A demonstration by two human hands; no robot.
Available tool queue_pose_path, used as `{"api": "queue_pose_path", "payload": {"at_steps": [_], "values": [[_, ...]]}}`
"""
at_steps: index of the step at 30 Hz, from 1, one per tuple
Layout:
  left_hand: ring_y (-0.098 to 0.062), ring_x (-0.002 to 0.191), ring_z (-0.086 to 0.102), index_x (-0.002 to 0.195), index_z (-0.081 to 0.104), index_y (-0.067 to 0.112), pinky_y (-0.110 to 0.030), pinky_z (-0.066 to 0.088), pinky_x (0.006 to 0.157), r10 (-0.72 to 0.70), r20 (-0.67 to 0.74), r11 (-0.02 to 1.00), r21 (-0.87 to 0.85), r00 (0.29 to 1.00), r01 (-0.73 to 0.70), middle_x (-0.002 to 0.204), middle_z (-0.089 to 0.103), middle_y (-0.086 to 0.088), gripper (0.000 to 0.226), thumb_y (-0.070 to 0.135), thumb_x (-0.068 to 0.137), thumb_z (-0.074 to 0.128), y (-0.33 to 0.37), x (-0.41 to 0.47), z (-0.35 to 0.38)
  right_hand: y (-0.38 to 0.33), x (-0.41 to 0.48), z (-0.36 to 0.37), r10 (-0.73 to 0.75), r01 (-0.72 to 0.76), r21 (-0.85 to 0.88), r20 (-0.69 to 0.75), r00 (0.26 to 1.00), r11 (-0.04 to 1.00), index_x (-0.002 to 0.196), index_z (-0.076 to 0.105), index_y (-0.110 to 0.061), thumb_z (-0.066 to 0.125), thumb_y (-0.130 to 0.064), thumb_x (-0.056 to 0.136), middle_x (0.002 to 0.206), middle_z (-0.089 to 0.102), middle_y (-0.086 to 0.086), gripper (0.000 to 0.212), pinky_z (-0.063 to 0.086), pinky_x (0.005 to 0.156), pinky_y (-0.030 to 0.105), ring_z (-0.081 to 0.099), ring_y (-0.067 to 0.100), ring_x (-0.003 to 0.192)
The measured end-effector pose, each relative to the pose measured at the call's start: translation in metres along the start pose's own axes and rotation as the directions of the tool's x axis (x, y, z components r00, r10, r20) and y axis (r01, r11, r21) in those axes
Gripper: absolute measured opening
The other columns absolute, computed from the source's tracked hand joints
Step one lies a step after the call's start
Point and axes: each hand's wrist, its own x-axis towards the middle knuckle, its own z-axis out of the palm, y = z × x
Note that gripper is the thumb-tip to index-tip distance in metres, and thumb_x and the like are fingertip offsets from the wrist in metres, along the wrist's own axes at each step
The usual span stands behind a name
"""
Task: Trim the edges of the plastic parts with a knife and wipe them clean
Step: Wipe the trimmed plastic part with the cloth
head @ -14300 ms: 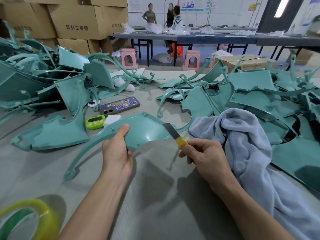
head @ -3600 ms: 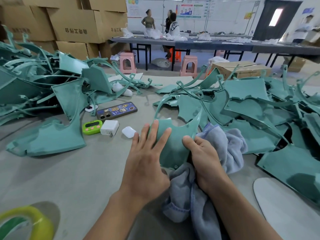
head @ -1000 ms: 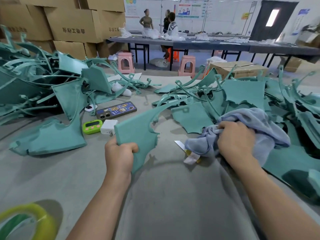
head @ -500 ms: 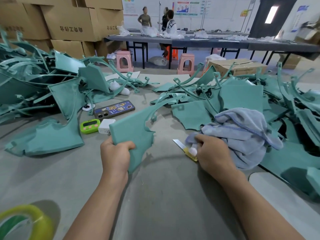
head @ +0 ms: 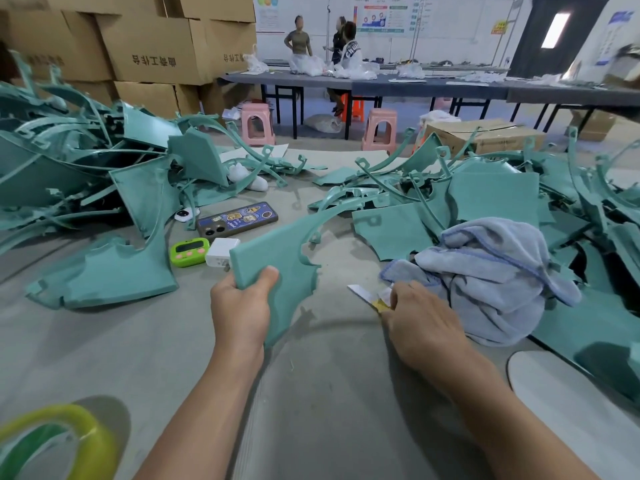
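My left grip is curled round the near corner of a flat teal plastic part with a long curved arm, thumb on top, fingers underneath. The part is held tilted just above the grey tabletop. Its jagged edge faces right and its arm sweeps up and away toward the right-hand heap of teal parts.

My right grip is palm down over a small knife with a pale blade and a yellow handle. The knife lies on the tabletop with its blade pointing left, toward the held part but apart from it. The fingertips are bent onto the handle end, but I cannot tell whether they have closed on it. A crumpled pale blue-grey towel is heaped just beside that grip, partly on the parts behind it.

Left of the held part sit a white charger block and a lime-green digital timer. A phone in a blue illustrated case lies behind them. A second tangle of teal parts fills the left side. A yellow-green tape roll shows blurred at the near left corner.
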Motion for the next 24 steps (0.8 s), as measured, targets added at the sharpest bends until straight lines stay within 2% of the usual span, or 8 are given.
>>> {"api": "queue_pose_path", "payload": {"at_steps": [4,8,11,15,18,21,22,24], "values": [[-0.010,0.066,0.072,0.079,0.078,0.038,-0.028,0.057,0.056,0.015,-0.004,1.000,0.024,1.000,-0.015,0.077,0.077,0.008,0.017,0.021,0.078,0.076,0.000,-0.001,0.000,0.008,0.004,-0.008,-0.031,0.027,0.035,0.117,0.993,0.999,0.077,0.052,-0.026,0.056,-0.026,0.094,0.084,0.054,-0.009,0.018,0.040,0.066,0.034,0.054,0.019,0.078],[-0.015,0.073,0.073,0.080,0.078,0.031,-0.032,0.059,0.065,0.017,-0.018,0.998,0.062,1.000,-0.016,0.079,0.077,0.008,0.012,0.020,0.081,0.077,-0.003,0.001,0.001,0.013,0.000,-0.013,-0.036,0.032,0.056,0.081,0.996,0.998,0.089,0.059,-0.024,0.062,-0.028,0.092,0.082,0.057,-0.006,0.007,0.045,0.073,0.034,0.057,0.023,0.085],[-0.015,0.075,0.074,0.084,0.077,0.024,-0.030,0.056,0.064,0.033,-0.029,0.994,0.102,0.999,-0.030,0.078,0.077,0.011,0.006,0.018,0.083,0.077,-0.005,0.002,0.001,0.015,-0.001,-0.017,-0.001,0.000,0.010,0.130,0.992,1.000,0.086,0.065,-0.019,0.065,-0.028,0.089,0.080,0.064,-0.004,0.009,0.046,0.067,0.032,0.060,0.021,0.079],[-0.010,0.072,0.073,0.078,0.075,0.025,-0.030,0.057,0.065,0.096,-0.032,0.984,0.151,0.995,-0.090,0.076,0.076,0.014,0.010,0.017,0.083,0.077,-0.005,0.000,0.002,0.022,-0.003,-0.020,-0.053,0.038,0.071,0.207,0.977,0.997,0.077,0.058,-0.022,0.064,-0.024,0.091,0.074,0.062,-0.006,0.015,0.046,0.063,0.031,0.059,0.015,0.071],[-0.001,0.059,0.064,0.069,0.073,0.026,-0.024,0.052,0.056,0.212,-0.001,0.956,0.210,0.977,-0.207,0.068,0.072,0.017,0.014,0.022,0.081,0.078,-0.005,-0.002,0.001,0.018,-0.006,-0.022,-0.123,0.121,0.317,-0.015,0.992,0.941,0.073,0.055,-0.022,0.069,-0.025,0.092,0.063,0.060,-0.006,0.023,0.041,0.057,0.029,0.054,0.011,0.060],[-0.002,0.050,0.044,0.075,0.068,0.025,-0.025,0.044,0.052,0.363,0.123,0.855,0.350,0.924,-0.383,0.057,0.060,0.004,0.012,0.035,0.080,0.073,-0.007,-0.009,0.000,0.002,-0.010,-0.026,-0.066,0.210,0.647,-0.240,0.968,0.733,0.073,0.059,-0.020,0.070,-0.018,0.091,0.056,0.064,-0.006,0.022,0.039,0.050,0.021,0.049,0.006,0.046],[0.002,0.050,0.045,0.080,0.070,0.033,-0.016,0.041,0.050,0.395,0.193,0.823,0.359,0.898,-0.440,0.058,0.060,0.008,0.005,0.032,0.083,0.074,-0.007,-0.013,0.000,-0.004,-0.011,-0.026,-0.059,0.229,0.702,-0.258,0.964,0.674,0.073,0.060,-0.020,0.069,-0.015,0.091,0.055,0.064,-0.003,0.021,0.040,0.049,0.020,0.050,0.007,0.045],[0.017,0.064,0.056,0.101,0.070,0.055,-0.001,0.040,0.062,0.423,0.323,0.793,0.320,0.847,-0.518,0.081,0.071,0.025,0.035,0.022,0.089,0.074,-0.004,-0.022,-0.001,-0.014,-0.016,-0.023,-0.071,0.241,0.758,-0.250,0.966,0.607,0.072,0.062,-0.019,0.068,-0.014,0.091,0.053,0.062,0.002,0.021,0.040,0.048,0.022,0.049,0.009,0.043]]}}
